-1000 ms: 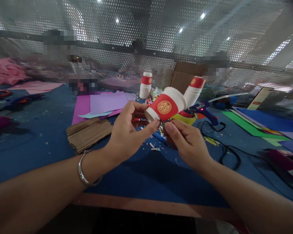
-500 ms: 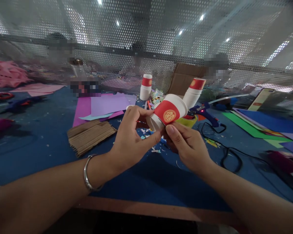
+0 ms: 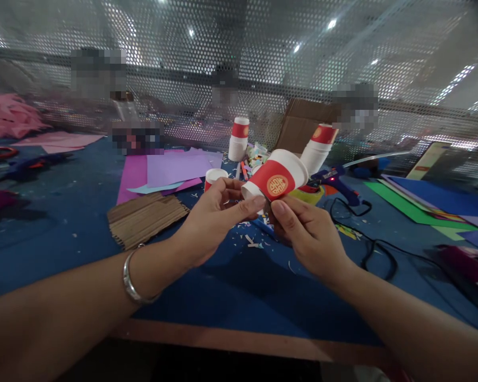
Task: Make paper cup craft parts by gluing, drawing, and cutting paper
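Above one blue table [image 3: 239, 297], left fingers [image 3: 245, 208] grasp one paper cup [image 3: 281, 172]; right fingers [image 3: 286, 215], pinched closed, touch it.

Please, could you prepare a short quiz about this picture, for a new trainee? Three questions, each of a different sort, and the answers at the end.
1. What is in the left hand?
A) The glue gun
B) The paper cup with a red band
C) The corrugated cardboard

2. True or false: the corrugated cardboard lies on the table, nearer to the person than the purple sheets.

3. Fill in the missing word: the silver bracelet is worn on the ____ wrist.

Key: 1. B; 2. true; 3. left
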Motion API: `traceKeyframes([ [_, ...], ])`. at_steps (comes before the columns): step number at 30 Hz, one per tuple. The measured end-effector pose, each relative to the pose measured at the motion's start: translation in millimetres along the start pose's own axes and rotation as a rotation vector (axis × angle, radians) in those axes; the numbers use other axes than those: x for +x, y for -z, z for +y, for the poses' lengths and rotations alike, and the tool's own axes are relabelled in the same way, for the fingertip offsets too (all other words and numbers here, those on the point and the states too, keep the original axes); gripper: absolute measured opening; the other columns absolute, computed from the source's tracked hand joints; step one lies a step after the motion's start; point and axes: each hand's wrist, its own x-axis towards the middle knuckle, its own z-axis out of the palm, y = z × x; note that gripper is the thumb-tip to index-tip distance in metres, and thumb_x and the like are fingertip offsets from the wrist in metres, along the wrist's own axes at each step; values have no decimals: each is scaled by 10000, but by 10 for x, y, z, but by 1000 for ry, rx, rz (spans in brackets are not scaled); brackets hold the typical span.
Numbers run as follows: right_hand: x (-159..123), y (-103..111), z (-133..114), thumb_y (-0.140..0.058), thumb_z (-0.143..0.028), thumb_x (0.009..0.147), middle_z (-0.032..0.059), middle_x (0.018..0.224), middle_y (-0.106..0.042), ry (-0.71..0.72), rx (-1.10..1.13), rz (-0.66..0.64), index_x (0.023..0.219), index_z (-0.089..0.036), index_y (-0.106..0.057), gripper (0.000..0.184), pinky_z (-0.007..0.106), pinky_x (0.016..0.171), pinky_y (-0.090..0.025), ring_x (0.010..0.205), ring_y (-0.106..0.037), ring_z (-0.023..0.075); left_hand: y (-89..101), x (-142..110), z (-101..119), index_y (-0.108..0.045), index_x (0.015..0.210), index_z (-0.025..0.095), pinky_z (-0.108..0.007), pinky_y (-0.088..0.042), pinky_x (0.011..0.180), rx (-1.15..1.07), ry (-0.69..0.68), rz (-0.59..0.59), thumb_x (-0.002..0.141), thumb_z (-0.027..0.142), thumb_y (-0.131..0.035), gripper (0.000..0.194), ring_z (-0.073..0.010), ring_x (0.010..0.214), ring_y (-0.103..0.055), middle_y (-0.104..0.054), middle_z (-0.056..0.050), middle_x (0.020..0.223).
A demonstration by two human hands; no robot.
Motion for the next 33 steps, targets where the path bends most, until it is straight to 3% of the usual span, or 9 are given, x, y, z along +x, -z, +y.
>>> traceKeyframes([
  [13,9,-6,-12,-487,-456,1025,-44,592,-447,52,-126,18,692,-207,-501,415,249,500,-320,521,-406,89,25,13,-34,-546,979,179,-274,-521,743,172,-212,-15,786,335,-822,371,-134,846,-635,-672,-24,943],
  [18,-5,-16,-16,-479,-488,1020,-48,574,-432,39,-110,15,686,-215,-478,432,258,481,-299,501,-389,90,26,-6,-18,-498,967,195,-260,-539,690,297,-366,5,790,275,-806,364,-137,827,-631,-656,-14,908],
  [23,-6,-23,-25,-478,-463,1026,-51,572,-422,53,-95,17,675,-215,-460,430,260,476,-294,495,-383,84,62,-22,-28,-510,989,194,-307,-569,761,449,-482,-21,833,256,-766,306,-150,854,-637,-643,-28,940],
  [27,-1,-24,-41,-481,-428,1029,-49,578,-428,106,-136,33,664,-211,-460,425,255,480,-300,503,-389,80,81,-30,-44,-519,997,195,-347,-592,795,500,-500,-57,841,306,-770,316,-163,868,-639,-626,-35,962],
  [33,-2,-15,-45,-476,-417,1032,-52,567,-423,99,-147,38,664,-216,-448,421,246,473,-312,495,-390,82,49,-33,-5,-517,1022,177,-306,-577,780,406,-439,-34,801,294,-807,383,-146,868,-634,-633,-31,957],
])
